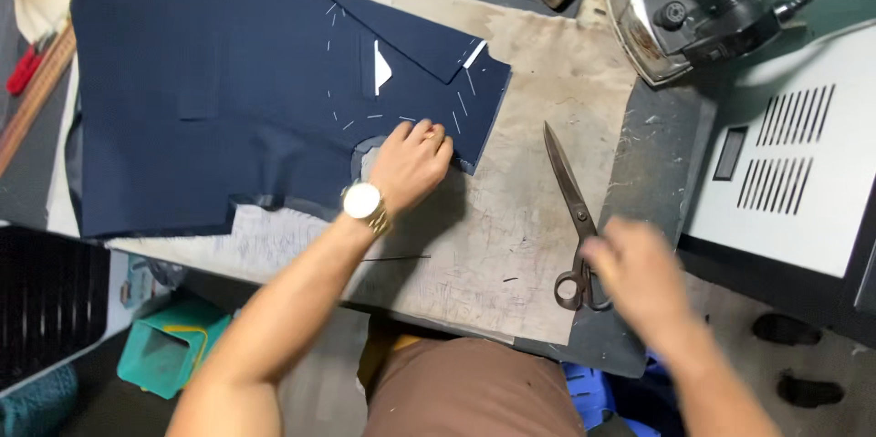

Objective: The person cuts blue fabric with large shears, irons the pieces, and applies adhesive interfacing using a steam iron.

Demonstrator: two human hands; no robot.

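Observation:
A dark navy garment piece (210, 99) with white chalk and basting marks lies flat on the worn ironing table (538, 127). My left hand (411, 163), with a watch on its wrist, presses on the fabric's lower right edge with fingers curled. My right hand (639, 277) is blurred and sits right at the handles of a pair of large tailor's scissors (570, 209), which lie shut on the table. Whether it grips the handles cannot be told.
A steam iron (675, 13) with hose rests at the back right. A grey vented machine box (785, 145) stands at the right. A wooden ruler (32, 99) lies at the left edge. A teal bin (164, 350) sits on the floor.

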